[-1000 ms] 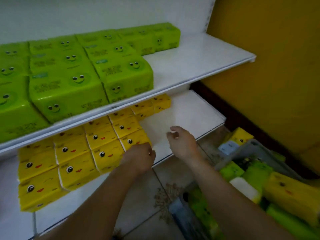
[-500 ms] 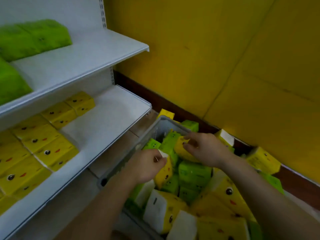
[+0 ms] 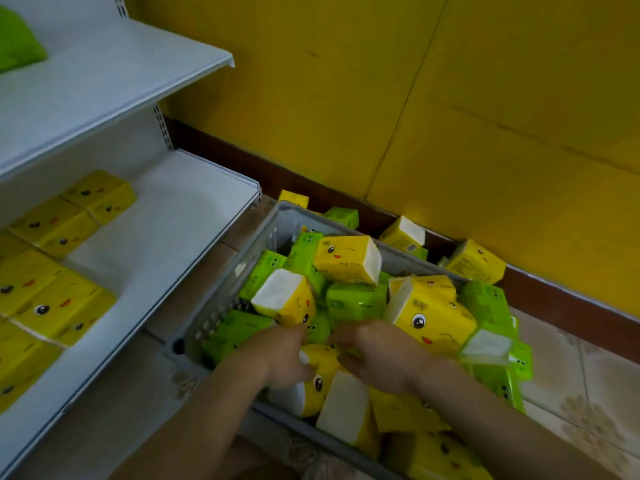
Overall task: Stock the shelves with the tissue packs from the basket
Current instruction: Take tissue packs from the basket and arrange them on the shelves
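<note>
Both hands, left [image 3: 287, 358] and right [image 3: 377, 355], grip a soft, light yellow tissue pack [image 3: 320, 379] by its sides, inside the basket [image 3: 221, 306].

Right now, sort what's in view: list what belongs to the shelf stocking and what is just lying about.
Part of the job:
grey plastic basket heaped with packs
yellow tissue pack under both hands
left hand, right hand
white lower shelf with yellow packs
white upper shelf

Just lying about:
loose yellow pack by the wall
yellow wall
tiled floor
</note>
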